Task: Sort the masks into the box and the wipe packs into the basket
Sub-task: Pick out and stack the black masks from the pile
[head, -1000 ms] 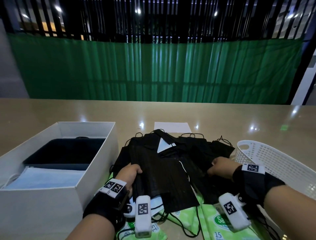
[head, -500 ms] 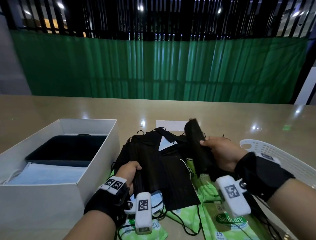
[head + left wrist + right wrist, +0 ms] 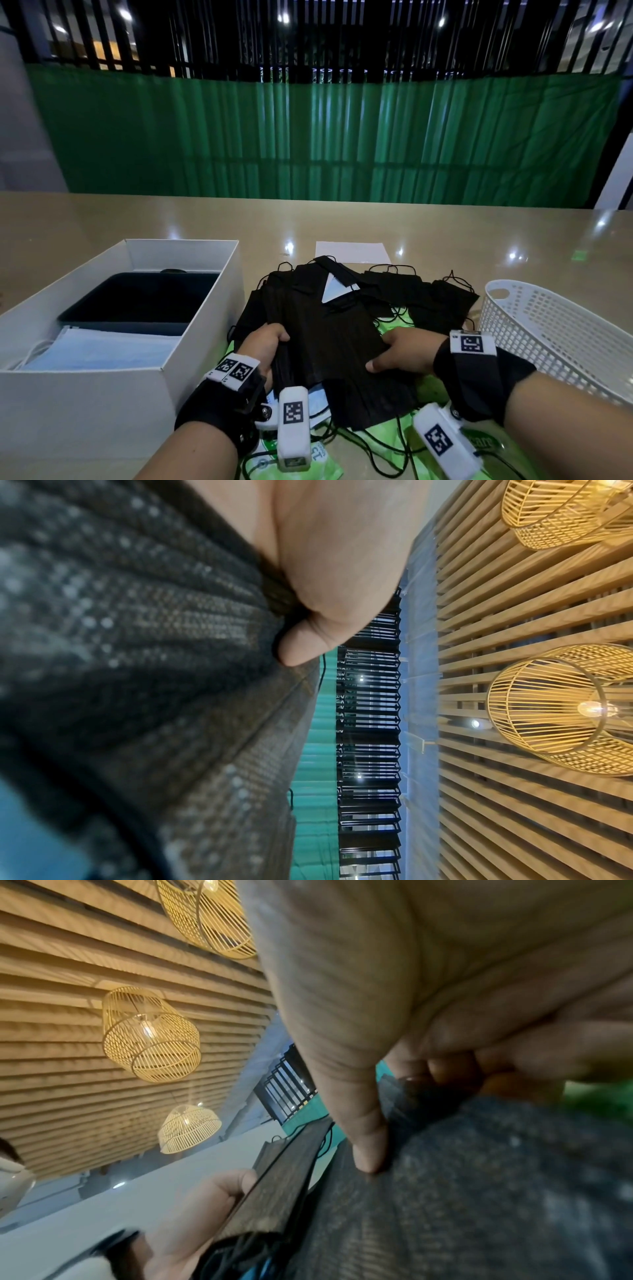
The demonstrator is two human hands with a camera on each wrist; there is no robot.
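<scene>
Head view: left hand (image 3: pixel 265 346) and right hand (image 3: pixel 407 353) each hold a narrow grip on opposite edges of a stack of black masks (image 3: pixel 335 346), judged gathered for the box (image 3: pixel 191 308) at left. Green wipe packs (image 3: pixel 394 442) lie beneath on the bench (image 3: pixel 445 236); basket (image 3: pixel 555 335) at right. Pack lettering partly hidden, unreadable.

Café-like hall: woven pendant lamps (image 3: pixel 150 1034)

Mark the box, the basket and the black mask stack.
box (image 3: pixel 191 329): head view, right wall.
basket (image 3: pixel 548 339): head view, mesh side wall.
black mask stack (image 3: pixel 335 339): head view, top mask between the hands.
</scene>
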